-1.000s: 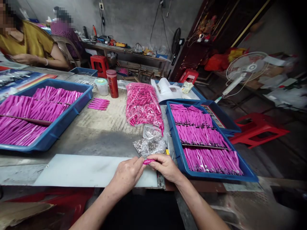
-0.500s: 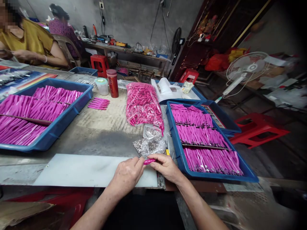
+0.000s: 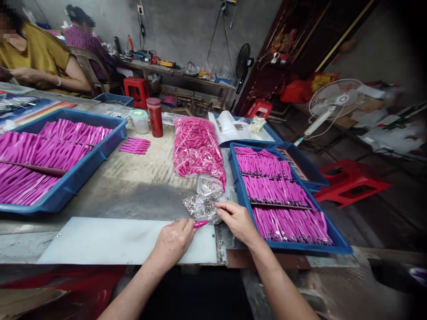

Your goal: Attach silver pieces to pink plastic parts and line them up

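Note:
My left hand (image 3: 176,240) is closed in a pinch on one end of a small glossy pink plastic piece (image 3: 201,224). The piece points right, above the right end of a white board (image 3: 133,240). My right hand (image 3: 236,220) is at a clear plastic bag of small silvery metal parts (image 3: 205,204). Its thumb and forefinger are bent close together at the bag's right side; anything between them is too small to make out. Behind these parts stands a large clear bag full of pink pieces (image 3: 198,144).
Blue trays of slender pink pieces stand left (image 3: 110,149) and right (image 3: 340,247). A short row of pink pieces (image 3: 135,145) lies near a red bottle (image 3: 155,120) and a lidded tub (image 3: 139,122). Another person (image 3: 46,58) sits at the far left. A white fan (image 3: 333,102) stands right.
My right hand has let go of the pink piece and moved up to the bag of metal parts. My left hand keeps the piece. The whole view has shifted slightly.

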